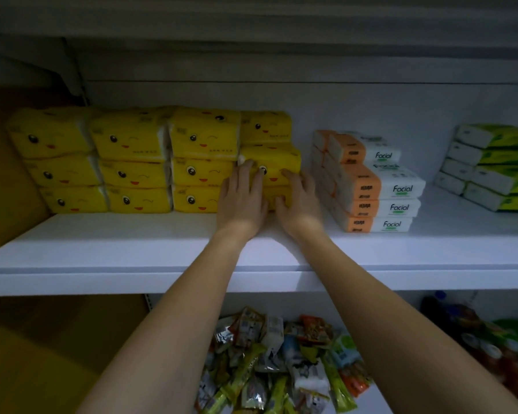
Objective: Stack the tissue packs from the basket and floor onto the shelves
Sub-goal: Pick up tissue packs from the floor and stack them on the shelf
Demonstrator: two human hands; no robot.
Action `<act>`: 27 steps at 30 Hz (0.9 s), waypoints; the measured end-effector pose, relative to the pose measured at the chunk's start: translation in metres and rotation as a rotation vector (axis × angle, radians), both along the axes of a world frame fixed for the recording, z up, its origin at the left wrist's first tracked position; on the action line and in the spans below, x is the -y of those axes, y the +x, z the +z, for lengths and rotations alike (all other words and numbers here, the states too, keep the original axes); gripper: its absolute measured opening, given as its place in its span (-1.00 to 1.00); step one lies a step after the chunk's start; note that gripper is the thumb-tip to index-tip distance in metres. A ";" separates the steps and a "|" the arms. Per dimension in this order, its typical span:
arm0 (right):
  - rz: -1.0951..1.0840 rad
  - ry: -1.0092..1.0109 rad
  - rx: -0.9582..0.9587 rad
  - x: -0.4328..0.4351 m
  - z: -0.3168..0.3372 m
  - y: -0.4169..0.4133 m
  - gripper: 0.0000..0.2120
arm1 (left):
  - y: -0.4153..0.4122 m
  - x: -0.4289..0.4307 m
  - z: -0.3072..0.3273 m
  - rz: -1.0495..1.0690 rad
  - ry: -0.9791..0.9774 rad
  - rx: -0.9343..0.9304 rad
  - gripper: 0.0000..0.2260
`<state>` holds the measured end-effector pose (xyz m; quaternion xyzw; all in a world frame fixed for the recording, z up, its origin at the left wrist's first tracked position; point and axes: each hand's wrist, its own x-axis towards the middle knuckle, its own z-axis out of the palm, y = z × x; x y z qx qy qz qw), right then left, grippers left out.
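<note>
One white shelf (pixel 102 249), carrying four columns of yellow face-print tissue packs (pixel 132 159), three high. Just to their right stands a stack of orange Facial packs (pixel 368 189). A pile of green packs (pixel 488 168) sits well apart. The rightmost yellow column (pixel 278 156) stands on the shelf. Left hand (pixel 243 198) and right hand (pixel 298 201) press its front with fingers spread flat, gripping nothing. Risk, as judged: an uneven push may skew the column and tip its top pack (pixel 265 127) sideways.
</note>
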<state>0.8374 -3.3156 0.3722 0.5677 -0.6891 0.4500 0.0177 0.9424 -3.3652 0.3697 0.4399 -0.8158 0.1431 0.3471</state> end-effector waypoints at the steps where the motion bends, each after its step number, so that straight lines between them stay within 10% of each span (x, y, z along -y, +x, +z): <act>1: 0.018 -0.002 0.024 0.001 0.000 -0.001 -0.51 | 0.000 0.001 0.000 0.002 -0.014 -0.001 -0.53; 10: 0.005 0.188 -0.139 0.009 -0.006 -0.007 -0.40 | -0.003 0.000 -0.002 0.222 0.004 0.159 -0.44; 27: -0.112 0.250 -0.620 -0.168 -0.012 -0.034 -0.53 | -0.013 -0.123 0.011 -0.211 0.045 0.189 -0.45</act>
